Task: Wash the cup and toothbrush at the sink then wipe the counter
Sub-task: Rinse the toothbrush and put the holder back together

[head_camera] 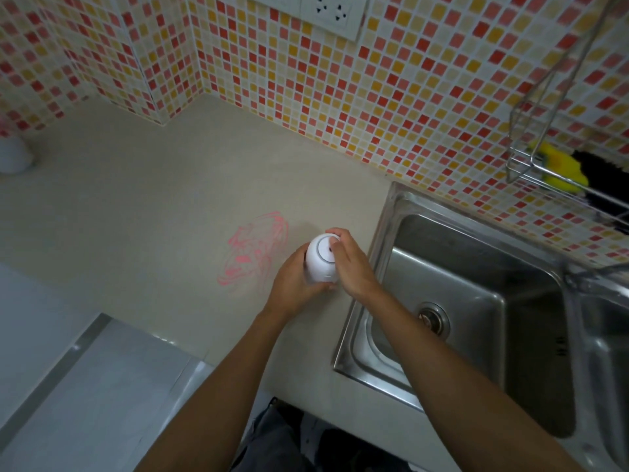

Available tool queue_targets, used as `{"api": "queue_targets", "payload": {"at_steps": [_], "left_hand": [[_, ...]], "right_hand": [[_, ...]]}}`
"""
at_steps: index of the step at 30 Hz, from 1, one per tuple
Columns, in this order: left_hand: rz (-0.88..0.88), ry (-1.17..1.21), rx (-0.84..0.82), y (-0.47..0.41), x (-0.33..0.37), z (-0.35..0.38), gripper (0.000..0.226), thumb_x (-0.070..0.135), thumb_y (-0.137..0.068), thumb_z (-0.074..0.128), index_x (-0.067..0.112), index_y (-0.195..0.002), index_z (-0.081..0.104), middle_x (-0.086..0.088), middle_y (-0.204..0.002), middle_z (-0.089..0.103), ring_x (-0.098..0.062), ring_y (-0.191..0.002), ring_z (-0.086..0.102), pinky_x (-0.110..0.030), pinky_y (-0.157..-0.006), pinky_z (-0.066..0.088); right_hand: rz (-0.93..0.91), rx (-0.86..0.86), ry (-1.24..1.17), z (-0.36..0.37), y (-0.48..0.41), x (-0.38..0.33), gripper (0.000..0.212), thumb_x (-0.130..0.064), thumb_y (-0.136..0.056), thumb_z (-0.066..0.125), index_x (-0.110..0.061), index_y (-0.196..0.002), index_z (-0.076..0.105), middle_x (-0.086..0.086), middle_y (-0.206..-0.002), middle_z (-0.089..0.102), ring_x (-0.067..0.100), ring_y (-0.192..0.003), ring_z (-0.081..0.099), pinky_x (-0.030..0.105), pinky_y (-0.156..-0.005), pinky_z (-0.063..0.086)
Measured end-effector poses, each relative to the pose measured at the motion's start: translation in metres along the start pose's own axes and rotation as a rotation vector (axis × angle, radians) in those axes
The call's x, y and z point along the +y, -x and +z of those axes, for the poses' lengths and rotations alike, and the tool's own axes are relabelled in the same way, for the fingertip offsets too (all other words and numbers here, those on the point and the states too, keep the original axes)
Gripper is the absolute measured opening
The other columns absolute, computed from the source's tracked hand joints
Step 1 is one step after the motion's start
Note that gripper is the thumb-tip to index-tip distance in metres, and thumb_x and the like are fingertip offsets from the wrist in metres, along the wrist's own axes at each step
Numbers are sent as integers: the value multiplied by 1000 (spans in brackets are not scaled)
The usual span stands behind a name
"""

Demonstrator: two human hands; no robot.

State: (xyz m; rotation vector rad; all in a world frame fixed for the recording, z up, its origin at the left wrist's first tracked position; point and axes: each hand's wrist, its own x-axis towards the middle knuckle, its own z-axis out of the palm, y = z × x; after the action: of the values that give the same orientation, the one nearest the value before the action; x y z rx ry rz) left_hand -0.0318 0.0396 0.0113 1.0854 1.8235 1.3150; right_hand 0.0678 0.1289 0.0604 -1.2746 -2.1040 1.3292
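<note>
One pink scribble marked the counter on the left. Beside it my left hand gripped the upturned cup, and my right hand curled its fingers over the base, just left of the sink.

A white rounded cup, base upward, held over the beige counter beside the steel sink

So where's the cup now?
Head view centre: white cup gripped by left hand and right hand over the counter, between the pink scribble and the sink.
</note>
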Motion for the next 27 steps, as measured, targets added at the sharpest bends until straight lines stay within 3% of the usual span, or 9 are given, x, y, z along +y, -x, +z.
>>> {"api": "queue_targets", "payload": {"at_steps": [9, 13, 16, 18, 20, 22, 24, 27], "left_hand": [[-19, -92, -83, -7, -3, -7, 85, 34, -60, 91, 25, -133, 48, 8, -121, 64, -10, -102, 63, -25, -85, 52], [-22, -136, -108, -8, 1, -9, 88, 32, -59, 92, 21, -135, 48, 6, -122, 63, -12, -104, 62, -22, -85, 50], [-47, -152, -165, -4, 3, -15, 92, 26, -60, 90, 21, -139, 44, 3, -128, 60, -15, -111, 60, -35, -93, 52], [-33, -216, -248, -4, 12, -23, 93, 26, -62, 78, 19, -145, 37, -1, -139, 53, -19, -125, 53, -40, -105, 44], [-22, -379, -290, -5, 22, -35, 92, 22, -70, 69, 9, -150, 26, -7, -153, 35, -25, -143, 32, -31, -117, 21], [-30, -530, -204, -8, 26, -48, 80, 8, -83, 64, 2, -150, 20, -11, -158, 20, -25, -149, 15, -23, -116, 5], [-46, -527, -103, -12, 27, -57, 73, 2, -88, 59, 2, -150, 22, -13, -159, 20, -24, -149, 17, -24, -117, 7], [33, -498, -25, -11, 43, -55, 67, 7, -92, 56, 3, -150, 23, -12, -160, 19, -24, -149, 18, -27, -118, 12]], "right_hand": [[-103, 42, 75, 8, -3, 13, 33, -31, -102, 30, -15, -124, 48, 9, -119, 54, 18, -105, 52, 19, -86, 35], [-101, 35, 89, 8, -2, 13, 31, -29, -103, 31, -15, -125, 47, 10, -120, 53, 18, -104, 51, 23, -89, 34], [-61, -64, 147, 4, -10, 10, 34, -30, -103, 31, -15, -130, 44, 14, -128, 51, 25, -113, 51, 28, -94, 36], [-51, -143, 209, -5, -13, 5, 43, -33, -103, 32, -16, -142, 36, 14, -145, 40, 28, -132, 38, 35, -109, 29], [-59, -108, 231, -17, -9, 1, 51, -39, -102, 32, -19, -149, 26, 8, -155, 27, 23, -143, 23, 41, -117, 18], [-78, 24, 221, -29, 1, 1, 51, -41, -102, 32, -21, -149, 26, 5, -156, 27, 21, -143, 22, 44, -118, 16], [-106, 95, 306, -40, 15, 8, 52, -41, -102, 31, -18, -148, 29, 6, -154, 31, 23, -144, 23, 44, -118, 15], [-97, 72, 482, -55, 38, 33, 57, -44, -101, 31, -14, -149, 26, 7, -156, 27, 24, -146, 16, 46, -118, 11]]}}
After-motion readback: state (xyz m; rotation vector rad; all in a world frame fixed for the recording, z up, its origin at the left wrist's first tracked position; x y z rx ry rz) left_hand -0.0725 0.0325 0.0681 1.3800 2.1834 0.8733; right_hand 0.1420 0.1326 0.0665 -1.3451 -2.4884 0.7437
